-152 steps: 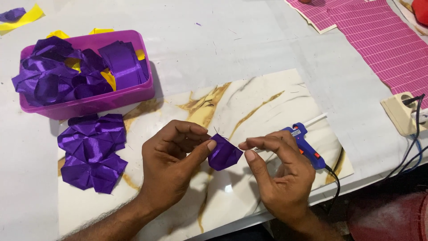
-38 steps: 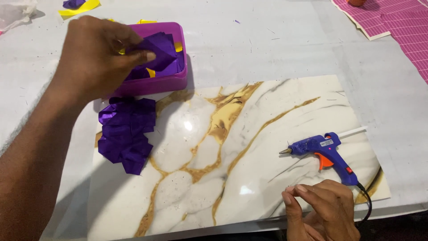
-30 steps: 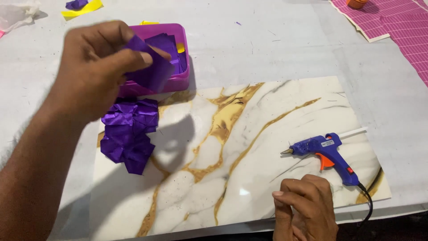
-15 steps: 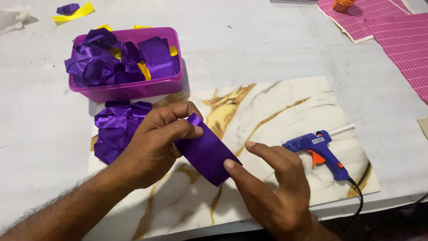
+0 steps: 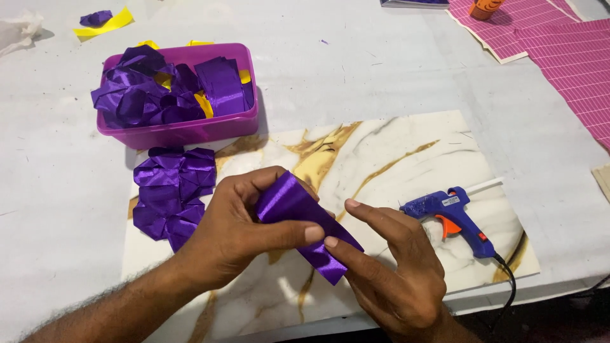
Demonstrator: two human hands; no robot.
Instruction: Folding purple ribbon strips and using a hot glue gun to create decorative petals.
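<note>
Purple ribbon strip (image 5: 298,219): pinched in my left hand (image 5: 238,232).
Right hand (image 5: 387,270): fingertips steadying its lower end.
Glue gun (image 5: 454,213): beside.

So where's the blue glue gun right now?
The blue glue gun lies on the right part of the marble-patterned board, just right of the right hand, which isn't touching it.

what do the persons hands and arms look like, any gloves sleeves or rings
Both hands are bare: no gloves on the left hand or the right hand, and no rings or watch visible. The left forearm is uncovered and hairy, with no sleeve in view. Fingernails are short and unpainted. Only a little of the right wrist shows, also bare.
</note>
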